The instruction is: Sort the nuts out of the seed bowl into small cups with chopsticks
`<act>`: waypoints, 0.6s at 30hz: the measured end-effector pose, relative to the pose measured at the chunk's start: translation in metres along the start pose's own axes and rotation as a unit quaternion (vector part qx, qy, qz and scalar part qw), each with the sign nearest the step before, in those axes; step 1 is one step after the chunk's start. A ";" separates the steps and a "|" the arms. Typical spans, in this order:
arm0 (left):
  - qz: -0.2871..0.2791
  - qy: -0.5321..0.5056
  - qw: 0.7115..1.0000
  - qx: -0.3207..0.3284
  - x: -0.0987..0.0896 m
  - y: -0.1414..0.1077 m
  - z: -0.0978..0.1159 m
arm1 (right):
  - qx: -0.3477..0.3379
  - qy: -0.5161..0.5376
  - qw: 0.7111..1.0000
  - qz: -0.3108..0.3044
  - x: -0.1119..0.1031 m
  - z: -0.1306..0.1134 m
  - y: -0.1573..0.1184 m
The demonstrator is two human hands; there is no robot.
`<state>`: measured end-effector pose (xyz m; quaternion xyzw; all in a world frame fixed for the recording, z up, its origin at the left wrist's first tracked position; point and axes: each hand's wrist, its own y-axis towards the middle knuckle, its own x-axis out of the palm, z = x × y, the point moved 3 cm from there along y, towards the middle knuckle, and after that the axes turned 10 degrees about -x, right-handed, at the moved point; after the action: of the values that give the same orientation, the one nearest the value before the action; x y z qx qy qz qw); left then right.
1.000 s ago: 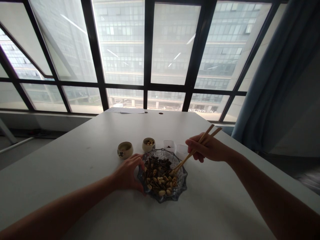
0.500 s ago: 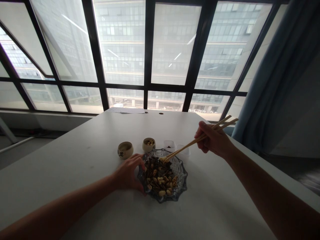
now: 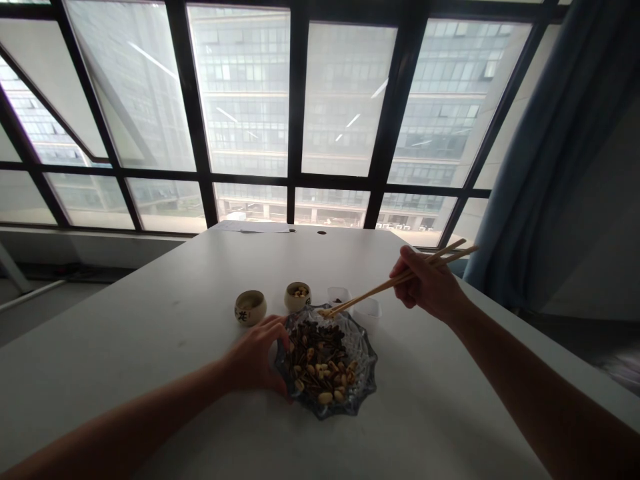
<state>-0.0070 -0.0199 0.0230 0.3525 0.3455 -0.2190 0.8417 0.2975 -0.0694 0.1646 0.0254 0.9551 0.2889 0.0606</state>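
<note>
My left hand (image 3: 257,352) grips the left rim of a scalloped glass bowl (image 3: 367,363). Dark striped seeds (image 3: 303,343) and pale pistachio-like nuts (image 3: 325,397) lie mixed inside it. In my right hand (image 3: 427,283) is a pair of wooden chopsticks (image 3: 373,291), slanting down to the left. Their tips pinch a small pale nut (image 3: 325,313) over the bowl's far rim, above the dark seeds. Just beyond that rim stands a small ceramic cup (image 3: 295,298) with pale nuts in it.
Another ceramic cup (image 3: 250,309), marked with a dark character, stands left of the first. Two clear plastic cups (image 3: 340,293) sit behind the bowl, one with dark bits inside. Paper (image 3: 255,227) lies at the far end of the white table (image 3: 175,287), before the windows.
The chopstick tips have lifted the pale nut off the seeds and moved slightly toward the bowl's far rim. My left hand keeps its hold on the bowl. The view has tilted slightly upward.
</note>
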 end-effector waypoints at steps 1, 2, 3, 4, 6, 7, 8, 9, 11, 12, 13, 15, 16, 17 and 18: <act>0.001 0.000 1.000 0.000 0.000 0.000 0.000 | 0.000 0.000 1.000 0.003 -0.001 0.000 0.000; 0.000 -0.002 1.000 0.002 0.000 0.000 0.000 | -0.001 0.002 1.000 0.006 -0.001 0.000 0.000; 0.000 -0.007 1.000 0.004 0.000 0.000 0.000 | -0.002 0.005 1.000 0.008 -0.002 0.000 0.000; -0.002 -0.012 1.000 0.007 0.000 0.000 0.000 | -0.002 0.008 1.000 0.011 -0.002 0.001 0.000; -0.007 -0.019 1.000 0.007 0.000 0.000 0.001 | -0.002 0.012 1.000 0.018 -0.002 0.006 0.001; -0.009 -0.020 1.000 0.005 0.000 0.000 0.001 | -0.002 0.012 1.000 0.022 -0.001 0.009 0.001; -0.010 -0.020 1.000 0.000 0.000 0.001 0.001 | -0.005 0.011 0.999 0.030 0.001 0.013 0.001; -0.011 -0.019 1.000 -0.004 0.000 0.001 0.001 | -0.012 0.009 0.999 0.041 0.003 0.018 0.001; -0.009 -0.018 1.000 -0.007 0.000 0.001 0.000 | -0.035 0.008 0.997 0.073 0.009 0.028 0.000; -0.008 -0.017 1.000 -0.004 0.000 0.001 0.001 | -0.049 0.006 0.995 0.091 0.013 0.033 -0.001; -0.006 -0.018 1.000 0.000 -0.001 0.001 0.001 | -0.059 0.001 0.993 0.105 0.017 0.038 -0.003; -0.005 -0.017 1.000 0.007 -0.001 0.001 0.001 | -0.076 -0.014 0.988 0.130 0.025 0.049 -0.008; -0.005 -0.017 1.000 0.008 -0.001 0.001 0.002 | -0.082 -0.022 0.987 0.136 0.030 0.054 -0.011; -0.004 -0.017 1.000 0.008 -0.001 0.001 0.002 | -0.085 -0.026 0.987 0.137 0.034 0.059 -0.015; -0.004 -0.018 1.000 0.008 -0.001 0.001 0.002 | -0.087 -0.029 0.987 0.134 0.038 0.064 -0.018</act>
<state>-0.0063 -0.0207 0.0256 0.3537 0.3300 -0.2315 0.8440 0.2678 -0.0461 0.0984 0.1562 0.9123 0.3751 0.0512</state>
